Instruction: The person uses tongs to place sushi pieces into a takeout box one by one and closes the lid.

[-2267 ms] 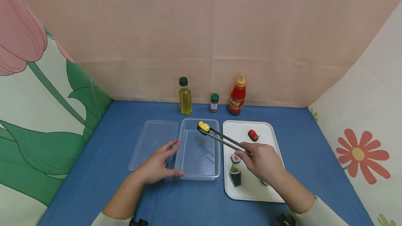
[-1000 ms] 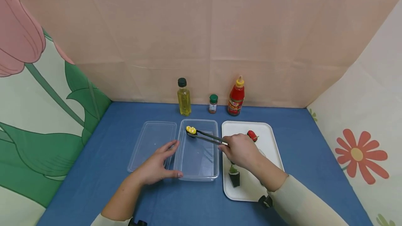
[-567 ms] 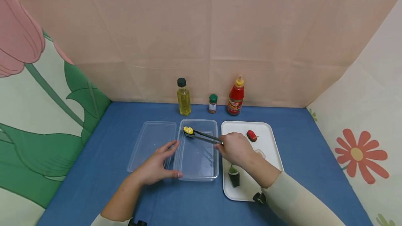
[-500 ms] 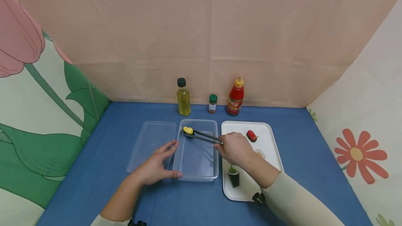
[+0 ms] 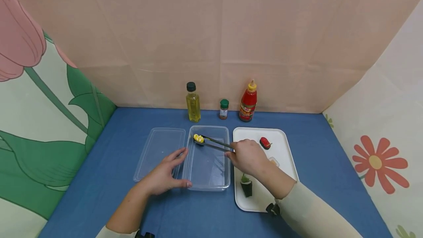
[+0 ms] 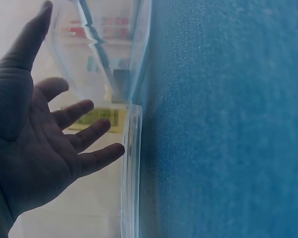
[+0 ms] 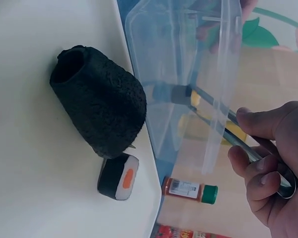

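Note:
My right hand (image 5: 249, 157) grips metal tongs (image 5: 216, 143), whose dark tips reach into the far left corner of a clear plastic container (image 5: 206, 187). Between or right beside those tips sits a piece of sushi (image 5: 198, 138) with a yellow, corn-like top and a black wrap. In the right wrist view the sushi's dark side (image 7: 181, 94) shows through the container wall, low near the bottom. My left hand (image 5: 165, 175) is spread along the container's left side, thumb at the near corner and fingertips at the rim; the left wrist view shows its palm bare.
A clear lid (image 5: 158, 150) lies left of the container. On the right, a white tray (image 5: 264, 205) bears a black hand roll (image 5: 246, 188), a red-topped sushi (image 5: 264, 143) and a small sushi roll (image 7: 120, 178). Behind stand an oil bottle (image 5: 193, 106), spice jar (image 5: 223, 110) and red sauce bottle (image 5: 248, 105).
The right hand has carried the sushi in the tongs leftward and down into the container's far left corner. Over the last half second the tong arms have spread slightly; the left hand has stayed put.

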A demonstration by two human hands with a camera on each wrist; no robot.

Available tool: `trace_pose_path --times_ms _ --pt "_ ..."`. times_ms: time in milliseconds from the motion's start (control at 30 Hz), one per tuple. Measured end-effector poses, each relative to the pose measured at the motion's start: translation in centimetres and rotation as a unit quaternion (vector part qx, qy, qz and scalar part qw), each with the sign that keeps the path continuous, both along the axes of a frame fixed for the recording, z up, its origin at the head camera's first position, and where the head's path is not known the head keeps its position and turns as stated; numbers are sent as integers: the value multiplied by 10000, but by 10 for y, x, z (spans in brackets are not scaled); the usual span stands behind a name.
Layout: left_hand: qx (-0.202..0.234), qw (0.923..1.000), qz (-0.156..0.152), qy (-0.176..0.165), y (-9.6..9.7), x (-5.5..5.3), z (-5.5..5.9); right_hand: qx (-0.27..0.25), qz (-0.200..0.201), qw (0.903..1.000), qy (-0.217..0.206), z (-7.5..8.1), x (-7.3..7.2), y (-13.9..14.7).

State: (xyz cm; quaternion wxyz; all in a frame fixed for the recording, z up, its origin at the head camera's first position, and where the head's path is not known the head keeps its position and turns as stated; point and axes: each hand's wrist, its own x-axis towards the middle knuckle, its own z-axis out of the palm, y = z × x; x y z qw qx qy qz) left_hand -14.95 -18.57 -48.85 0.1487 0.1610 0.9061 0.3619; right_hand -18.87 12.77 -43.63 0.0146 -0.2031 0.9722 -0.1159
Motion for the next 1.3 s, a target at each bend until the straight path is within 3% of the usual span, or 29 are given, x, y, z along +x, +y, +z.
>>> trace_pose_path --times_ms 400,833,1300 --pt "37 10000 -19 -25 0 -1 1 -380 -26 9991 178 7 11 20" --pt "-82 9999 30 -76 2 -3 1 -645 285 9934 907 15 27 48" --pt "-121 9997 110 -168 3 -3 2 -782 -20 9910 1089 21 48 75"
